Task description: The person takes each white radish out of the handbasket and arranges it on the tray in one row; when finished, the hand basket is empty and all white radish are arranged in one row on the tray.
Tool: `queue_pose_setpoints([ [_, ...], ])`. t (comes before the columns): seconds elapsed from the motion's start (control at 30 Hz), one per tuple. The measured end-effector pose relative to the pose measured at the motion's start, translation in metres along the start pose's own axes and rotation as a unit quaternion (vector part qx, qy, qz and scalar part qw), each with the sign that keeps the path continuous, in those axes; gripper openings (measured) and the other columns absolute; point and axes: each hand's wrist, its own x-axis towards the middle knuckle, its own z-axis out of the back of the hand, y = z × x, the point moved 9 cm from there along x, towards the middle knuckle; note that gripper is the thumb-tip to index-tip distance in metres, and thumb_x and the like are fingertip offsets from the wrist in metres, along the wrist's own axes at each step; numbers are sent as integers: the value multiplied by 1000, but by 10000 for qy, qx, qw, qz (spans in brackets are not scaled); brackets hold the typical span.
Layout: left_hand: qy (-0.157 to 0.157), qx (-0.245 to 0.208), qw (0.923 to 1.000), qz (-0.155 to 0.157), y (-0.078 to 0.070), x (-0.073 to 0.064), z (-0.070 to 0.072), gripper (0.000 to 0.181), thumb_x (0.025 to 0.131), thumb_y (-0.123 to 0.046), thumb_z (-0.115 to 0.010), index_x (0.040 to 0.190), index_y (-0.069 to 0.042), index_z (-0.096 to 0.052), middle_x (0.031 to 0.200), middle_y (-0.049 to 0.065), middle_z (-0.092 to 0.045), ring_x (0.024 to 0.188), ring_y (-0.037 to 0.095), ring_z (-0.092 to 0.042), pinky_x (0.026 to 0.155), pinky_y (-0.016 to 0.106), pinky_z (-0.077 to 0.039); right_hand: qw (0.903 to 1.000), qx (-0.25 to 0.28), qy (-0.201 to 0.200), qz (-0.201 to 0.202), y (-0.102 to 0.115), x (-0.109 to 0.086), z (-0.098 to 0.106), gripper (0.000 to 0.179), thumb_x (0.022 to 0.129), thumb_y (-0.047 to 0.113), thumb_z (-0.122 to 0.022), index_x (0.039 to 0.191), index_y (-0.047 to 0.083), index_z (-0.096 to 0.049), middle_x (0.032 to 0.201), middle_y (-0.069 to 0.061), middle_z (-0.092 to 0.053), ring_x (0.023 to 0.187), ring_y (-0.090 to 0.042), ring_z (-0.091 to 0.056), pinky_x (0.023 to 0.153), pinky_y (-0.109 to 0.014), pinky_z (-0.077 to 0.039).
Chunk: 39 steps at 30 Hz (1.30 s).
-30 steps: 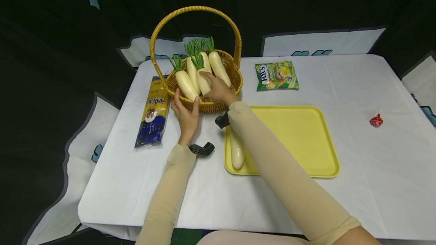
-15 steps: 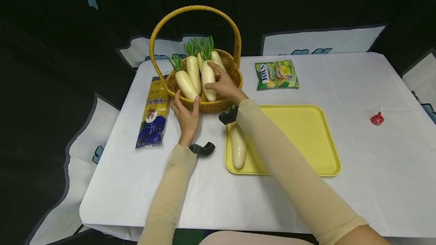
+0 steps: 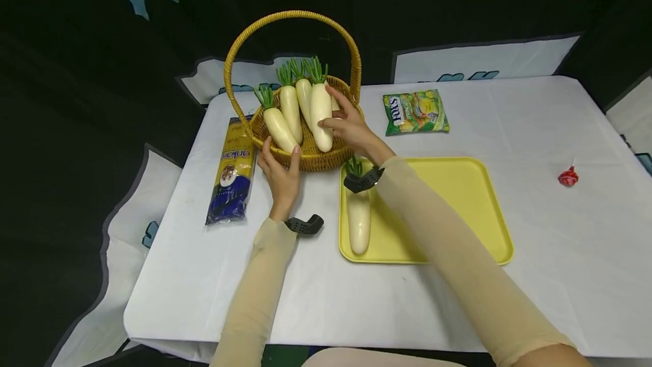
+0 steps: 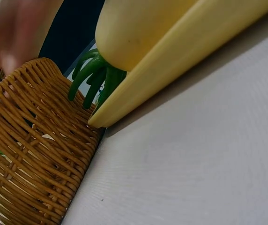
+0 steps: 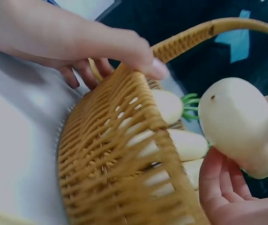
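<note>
My right hand (image 3: 351, 126) grips a white radish (image 3: 321, 118) with green tops, thumb on one side and fingers on the other, over the right part of the wicker basket (image 3: 326, 161). In the right wrist view, this radish (image 5: 239, 124) hangs beyond the basket rim, blunt end facing the camera. My left hand (image 3: 281, 180) holds the basket's front left rim, its thumb (image 5: 145, 61) over the edge. Several more white radishes (image 3: 290, 109) lie inside, tops toward the back. Another radish (image 3: 359, 222) lies along the left side of the yellow tray (image 3: 448, 214), partly hidden by the right wrist camera.
A blue and gold packet (image 3: 231, 177) lies left of the basket. Behind the tray is a green FOX'S bag (image 3: 416, 112). A small red wrapped candy (image 3: 567, 176) sits far right on the white tablecloth (image 3: 555, 276). The basket's tall handle (image 3: 292, 14) arches overhead.
My right hand has drawn the radish rightward, from among the others toward the basket's right side, turning it more upright. The left hand stays on the rim.
</note>
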Motion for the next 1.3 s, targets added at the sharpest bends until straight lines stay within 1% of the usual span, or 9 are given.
queue_pose_setpoints([
  [0.07,-30,-11,10000,-36,-1,0,0,69,86,-51,-50,141,-24,-19,144,17,-12,133,35,-21,106,53,-22,9998,18,195,81,6,-11,5,75,82,1,-57,139,39,-26,117,-12,-46,91,-16,-50,66,-24,-43],
  [0.17,-40,-3,10000,-47,-3,0,1,69,86,-51,-50,141,-23,-20,144,17,-12,133,35,-21,106,53,-22,9977,-353,545,169,13,-32,13,77,81,2,-57,141,38,-23,133,-13,-38,106,-21,-49,75,-29,-45],
  [0.3,-6,40,10000,6,-1,-1,1,69,86,-52,-49,141,-25,-19,144,17,-11,134,35,-20,105,53,-22,9924,-921,813,105,14,-68,25,81,81,2,-59,143,34,-18,136,-17,-32,108,-23,-50,80,-30,-46],
  [0.5,-55,80,10000,-12,1,-2,1,69,86,-52,-50,141,-25,-19,143,18,-13,133,34,-21,106,52,-21,9856,-1541,636,-283,-14,-127,44,85,80,3,-63,144,29,-14,125,-22,-38,100,-22,-55,76,-28,-48],
  [0.7,-83,46,9999,-72,-1,0,2,69,86,-50,-50,141,-22,-19,143,18,-13,133,33,-22,107,51,-21,9787,-1891,555,-570,-45,-167,50,85,79,10,-67,144,28,-14,117,-22,-41,90,-22,-58,73,-30,-47],
  [0.9,-47,50,10000,-53,0,0,-2,68,86,-50,-50,141,-23,-19,143,17,-14,132,34,-23,106,52,-22,9631,-2633,405,-380,-49,-187,49,83,78,18,-70,143,22,-18,109,-21,-48,86,-21,-57,70,-29,-48],
  [1.03,-55,18,10000,-32,1,0,-2,68,86,-49,-51,141,-25,-19,143,17,-14,132,34,-23,105,52,-23,9502,-3086,274,-328,-49,-192,49,73,81,27,-67,141,15,-27,108,-17,-51,88,-21,-57,74,-29,-47],
  [1.2,-86,36,9999,-67,0,0,-1,68,86,-50,-50,141,-24,-20,143,17,-14,132,34,-24,106,52,-23,9447,-3274,172,-36,-45,-191,46,50,86,26,-61,131,11,-43,112,-15,-52,93,-23,-57,78,-32,-46],
  [1.3,-95,63,9999,-70,0,0,0,68,86,-50,-51,141,-23,-20,142,18,-15,132,35,-25,105,52,-24,9414,-3361,238,172,-44,-191,41,43,87,24,-60,126,9,-48,109,-15,-51,93,-22,-57,78,-31,-46],
])
